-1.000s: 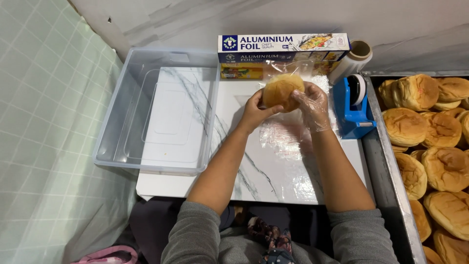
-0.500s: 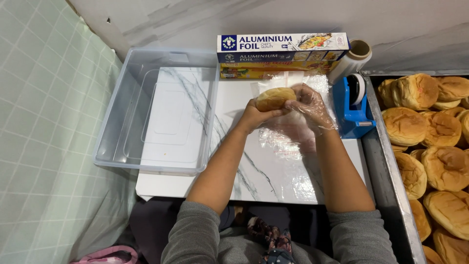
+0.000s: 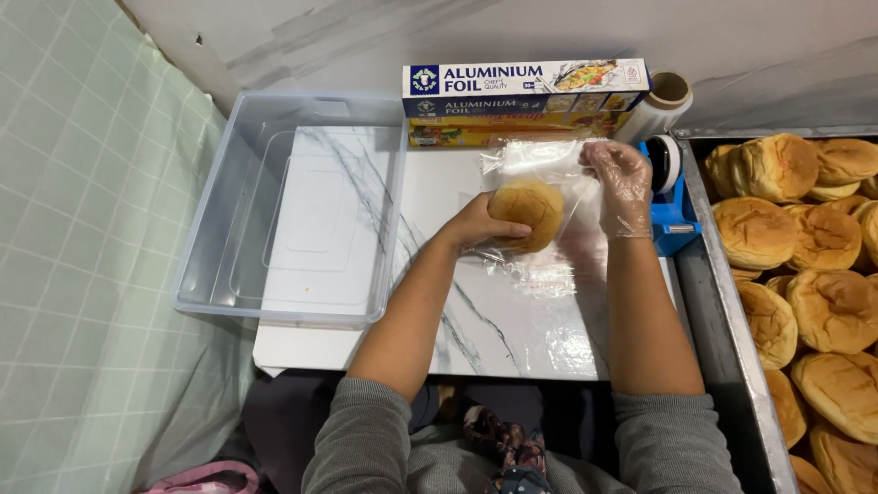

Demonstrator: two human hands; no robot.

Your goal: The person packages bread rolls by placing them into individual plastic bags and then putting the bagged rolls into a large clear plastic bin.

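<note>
In the head view, a golden bun is being gripped in the left hand, whose fingers are being kept closed around its near side so that it is steadied over the marble-patterned board. A clear plastic bag is being held up at its far edge by the right hand, which is being worn in a thin glove and pinched on the film, seemingly so the mouth is being kept apart for the bun. The bun is being kept just left of the blue tape dispenser. Farther left of the dispenser, a clear plastic tub is lying; right of it, a metal tray of buns; behind it, foil boxes and a film roll.
</note>
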